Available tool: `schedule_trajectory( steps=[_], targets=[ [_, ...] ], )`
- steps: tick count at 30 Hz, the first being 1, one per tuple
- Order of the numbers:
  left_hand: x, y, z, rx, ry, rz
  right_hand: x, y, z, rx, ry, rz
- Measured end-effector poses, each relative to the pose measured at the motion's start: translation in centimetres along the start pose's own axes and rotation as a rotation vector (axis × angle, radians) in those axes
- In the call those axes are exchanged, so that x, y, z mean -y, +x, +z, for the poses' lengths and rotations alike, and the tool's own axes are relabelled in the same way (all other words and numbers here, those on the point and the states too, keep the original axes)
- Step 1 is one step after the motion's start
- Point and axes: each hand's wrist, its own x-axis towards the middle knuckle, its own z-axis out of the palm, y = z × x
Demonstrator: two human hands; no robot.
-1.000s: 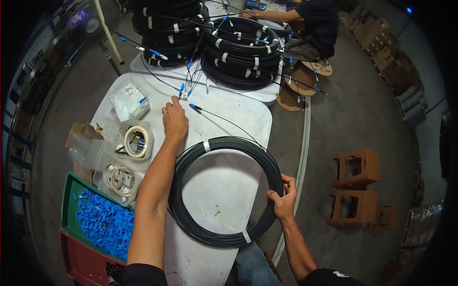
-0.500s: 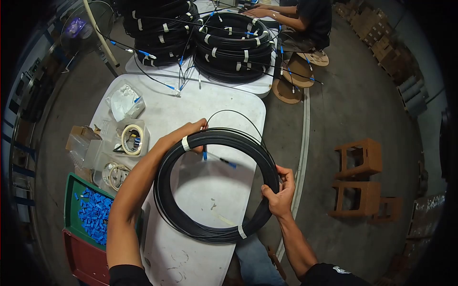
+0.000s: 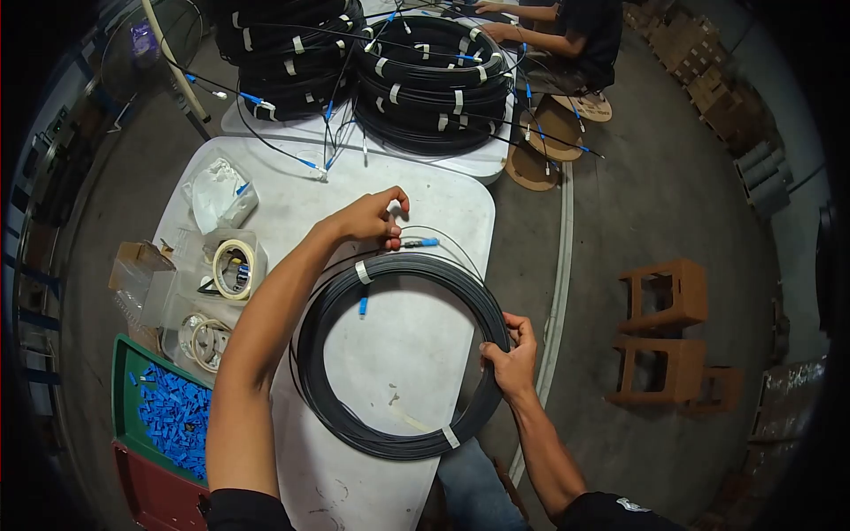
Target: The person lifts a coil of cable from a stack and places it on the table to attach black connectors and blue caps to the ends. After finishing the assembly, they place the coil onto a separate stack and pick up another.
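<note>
A coil of black cable (image 3: 316, 354), bound with white tape bands, is tilted over the white table top (image 3: 372, 487). My right hand (image 3: 513, 358) grips its right side, thumb on the inner edge and fingers around the outside. Above the coil's top edge, my left hand (image 3: 376, 219) pinches a loose cable end whose blue connector (image 3: 428, 242) points right. A thin loop of cable arcs from there to the coil's upper right. A second blue connector (image 3: 363, 306) shows inside the ring, below the upper tape band.
Stacked black coils (image 3: 429, 97) with dangling blue connectors stand on the far table. Left are clear boxes with tape rolls (image 3: 234, 265), a green tray (image 3: 127, 389) of blue connectors and a red tray (image 3: 142, 478). Another person (image 3: 584, 40) works beyond. Brown stools (image 3: 664, 296) stand right.
My left hand has moved up and right from the coil's top edge, bringing the blue connector from inside the ring to above it. My right hand keeps its grip on the coil.
</note>
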Motion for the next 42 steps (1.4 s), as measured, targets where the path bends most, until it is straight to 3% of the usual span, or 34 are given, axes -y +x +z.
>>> schedule_trajectory(
  steps=[4, 6, 7, 8, 10, 11, 12, 14, 16, 17, 20, 21, 22, 24, 25, 26, 28, 30, 32, 34, 36, 41, 42],
  targets=[
    [-0.5, -1.3, 0.3, -0.087, 0.3, 0.027, -0.5, 0.6, 0.4, -0.043, 0.002, -0.006],
    [0.5, -1.9, 0.7, -0.244, 0.643, 0.215, 0.1, 0.9, 0.7, -0.052, 0.018, 0.046],
    [0.8, -1.9, 0.7, -0.297, 0.756, 0.182, 0.5, 0.9, 0.9, -0.066, 0.002, 0.072],
    [0.6, -2.4, 0.6, -0.302, 0.758, 0.18, 0.8, 0.7, 1.2, -0.061, 0.004, 0.07],
    [0.4, -3.5, 0.8, -0.551, 0.32, 0.062, 1.2, 0.3, 1.3, -0.111, 0.023, 0.067],
    [0.2, -5.1, 0.9, -0.576, 0.25, 0.036, 1.3, 0.1, 1.3, -0.106, 0.022, 0.065],
    [0.5, -7.1, 1.6, -0.583, 0.254, 0.035, 1.2, 0.0, 1.2, -0.115, 0.024, 0.064],
    [1.1, -11.1, 3.8, -0.627, 0.693, -0.094, 0.9, 0.3, 1.2, -0.119, 0.044, 0.049],
    [0.5, -12.8, 6.4, -0.516, 0.878, -0.247, 0.0, 0.5, 0.7, -0.097, 0.029, 0.04],
    [0.3, -12.8, 6.4, -0.619, 0.732, -0.161, -0.3, 0.6, 0.5, -0.09, 0.033, 0.04],
    [-0.7, -12.5, 6.2, -0.602, 0.518, -0.181, -0.6, 0.4, 0.3, -0.061, 0.032, 0.035],
    [-0.3, -12.1, 6.5, -0.775, 0.484, -0.032, -0.3, 0.4, 0.5, -0.063, 0.027, 0.05],
    [0.8, -11.3, 6.0, -0.779, 0.478, -0.026, -0.1, 0.3, 0.6, -0.069, 0.024, 0.069],
    [4.1, -9.6, 3.6, -1.179, 0.521, -0.026, -0.2, 0.3, 0.5, -0.074, 0.016, 0.063],
    [5.4, -9.0, 2.7, -1.212, 0.62, -0.089, -0.5, 0.5, 0.5, -0.071, 0.015, 0.05],
    [5.2, -8.7, 2.1, -1.207, 0.622, -0.081, -1.1, 0.8, 0.4, -0.068, 0.015, 0.039],
    [5.1, -8.2, 1.4, -1.03, 0.519, -0.401, -1.8, 1.3, -0.2, -0.061, -0.047, 0.005],
    [3.2, -8.0, 2.1, -0.987, 0.522, -0.41, -0.5, 1.0, 0.3, -0.05, -0.028, 0.037],
    [3.1, -7.5, 3.1, -0.724, 0.391, -0.112, -0.4, 0.4, 0.7, -0.078, 0.006, 0.052],
    [-0.6, -7.2, 4.3, -0.636, 0.434, -0.11, -1.1, -0.1, 1.5, -0.1, 0.033, 0.065],
    [-2.9, -6.0, 5.3, -0.396, 0.561, -0.05, -2.6, -0.8, 2.7, -0.183, 0.117, 0.028],
    [-3.6, -3.0, 6.8, -0.377, 0.781, -0.003, -3.8, -2.8, 4.9, -0.29, 0.163, 0.006],
    [-3.7, -2.4, 7.0, -0.356, 0.816, 0.041, -4.2, -2.5, 4.3, -0.302, 0.038, -0.018]
  ],
)
